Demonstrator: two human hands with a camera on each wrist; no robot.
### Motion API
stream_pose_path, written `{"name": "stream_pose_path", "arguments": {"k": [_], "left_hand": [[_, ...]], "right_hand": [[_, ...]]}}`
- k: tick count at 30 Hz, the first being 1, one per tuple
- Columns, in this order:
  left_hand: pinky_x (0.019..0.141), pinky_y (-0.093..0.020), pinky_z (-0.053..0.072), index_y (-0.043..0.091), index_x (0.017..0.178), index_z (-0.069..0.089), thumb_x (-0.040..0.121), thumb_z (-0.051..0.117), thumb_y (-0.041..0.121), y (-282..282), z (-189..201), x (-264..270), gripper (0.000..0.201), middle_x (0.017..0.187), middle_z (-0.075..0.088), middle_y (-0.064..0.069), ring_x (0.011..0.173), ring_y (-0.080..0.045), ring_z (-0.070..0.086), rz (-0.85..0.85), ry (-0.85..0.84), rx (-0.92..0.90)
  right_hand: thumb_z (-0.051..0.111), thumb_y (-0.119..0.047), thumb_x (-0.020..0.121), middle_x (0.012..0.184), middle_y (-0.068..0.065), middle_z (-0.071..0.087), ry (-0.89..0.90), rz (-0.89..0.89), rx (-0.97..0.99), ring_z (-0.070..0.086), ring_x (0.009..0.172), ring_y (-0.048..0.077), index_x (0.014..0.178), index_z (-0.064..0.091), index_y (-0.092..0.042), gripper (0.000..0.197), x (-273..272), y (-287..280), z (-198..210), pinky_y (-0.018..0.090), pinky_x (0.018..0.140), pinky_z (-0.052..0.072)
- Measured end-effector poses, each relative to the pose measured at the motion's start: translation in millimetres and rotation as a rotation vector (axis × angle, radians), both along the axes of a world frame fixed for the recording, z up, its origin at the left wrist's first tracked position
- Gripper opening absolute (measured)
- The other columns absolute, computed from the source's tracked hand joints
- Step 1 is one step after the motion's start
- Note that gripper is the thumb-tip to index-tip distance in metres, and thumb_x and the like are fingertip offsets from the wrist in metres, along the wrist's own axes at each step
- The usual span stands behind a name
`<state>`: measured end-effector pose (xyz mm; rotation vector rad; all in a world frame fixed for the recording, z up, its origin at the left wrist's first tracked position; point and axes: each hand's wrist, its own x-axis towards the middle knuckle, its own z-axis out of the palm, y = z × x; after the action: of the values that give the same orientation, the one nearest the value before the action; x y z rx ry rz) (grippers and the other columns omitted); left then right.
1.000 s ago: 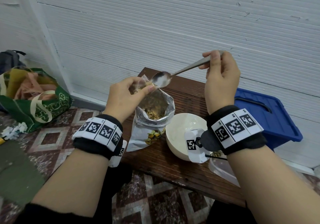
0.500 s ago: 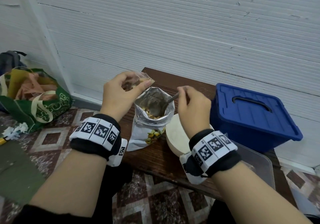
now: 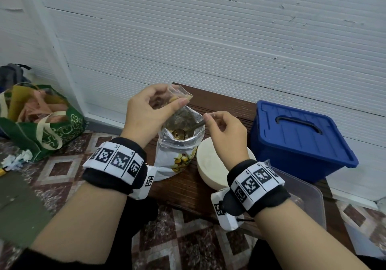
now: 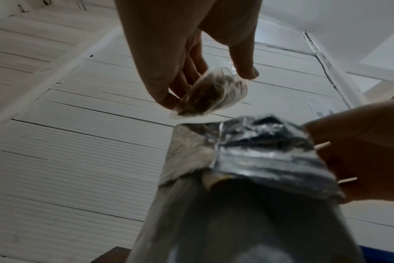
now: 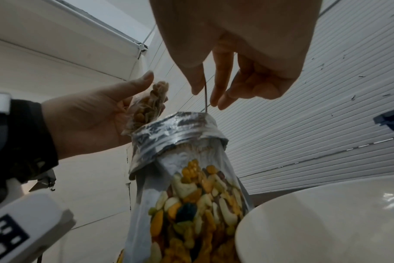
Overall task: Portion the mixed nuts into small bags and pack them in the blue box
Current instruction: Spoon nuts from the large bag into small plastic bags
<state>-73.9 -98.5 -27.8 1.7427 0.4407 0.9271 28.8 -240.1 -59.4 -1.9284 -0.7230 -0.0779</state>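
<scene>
One spoon (image 3: 193,127) slants handle-up from the nut pouch (image 3: 177,144).

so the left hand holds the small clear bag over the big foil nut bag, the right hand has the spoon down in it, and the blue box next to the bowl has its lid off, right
Not quite: the blue box has its lid on, handle up, as the head view shows. The rest holds: the left hand pinches the small clear bag above the foil nut bag, and the right hand holds the spoon inside it.
</scene>
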Motion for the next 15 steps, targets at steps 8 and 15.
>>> {"name": "stream_pose_path", "arguments": {"k": [8,15], "left_hand": [[0.086,-0.025,0.054,0.022,0.100,0.070,0.070,0.077,0.034,-30,14,6,0.033,0.090,0.074,0.010,0.091,-0.004,0.069,-0.117,-0.031,0.002],[0.085,-0.020,0.053,0.026,0.101,0.069,0.071,0.077,0.034,-66,17,17,0.032,0.090,0.075,0.009,0.091,-0.004,0.069,-0.224,-0.076,-0.006]], "right_hand": [[0.051,-0.039,0.096,0.092,-0.002,0.065,0.102,-0.009,0.101,0.057,0.089,0.010,0.096,0.066,-0.019,0.026,-2,-23,22,0.024,0.077,0.044],[0.055,-0.037,0.094,0.077,-0.003,0.068,0.158,-0.021,0.220,0.061,0.080,0.012,0.080,0.073,-0.018,0.030,3,-48,55,0.029,0.077,0.046]]}}
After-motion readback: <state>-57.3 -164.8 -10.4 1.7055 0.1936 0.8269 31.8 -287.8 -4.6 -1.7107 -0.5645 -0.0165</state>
